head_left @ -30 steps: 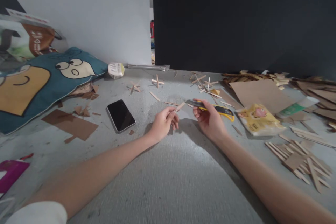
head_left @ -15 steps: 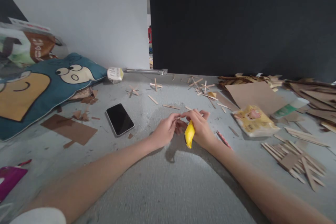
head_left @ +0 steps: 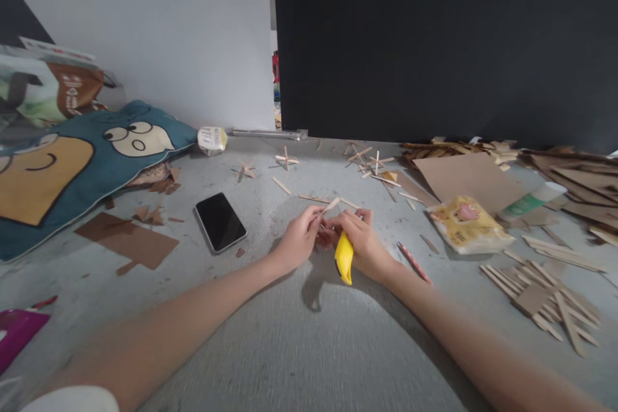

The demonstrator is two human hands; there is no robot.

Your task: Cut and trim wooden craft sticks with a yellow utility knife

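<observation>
My left hand (head_left: 298,239) is closed, pinching a thin wooden craft stick (head_left: 331,205) whose pale end sticks up past the fingertips. Close beside it, my right hand (head_left: 363,239) wraps round a yellow utility knife (head_left: 344,259). The knife's curved handle juts from the palm toward me, while its blade is hidden among the fingers. The fingertips of both hands come together at the stick, above the grey table (head_left: 270,347). Just beyond them lie loose sticks (head_left: 315,199) and small crossed-stick pieces (head_left: 286,159).
A black phone (head_left: 221,222) and brown cardboard (head_left: 128,241) lie left, near a blue cushion (head_left: 111,167). Rightward are a red pencil (head_left: 414,264), a yellow tissue pack (head_left: 468,225), a glue stick (head_left: 531,201) and a pile of wooden sticks (head_left: 541,299). Dark and white panels stand behind.
The craft stick's end now shows above my left fingertips. My right hand has shifted slightly left and nearer to me, with the knife handle lower and more upright.
</observation>
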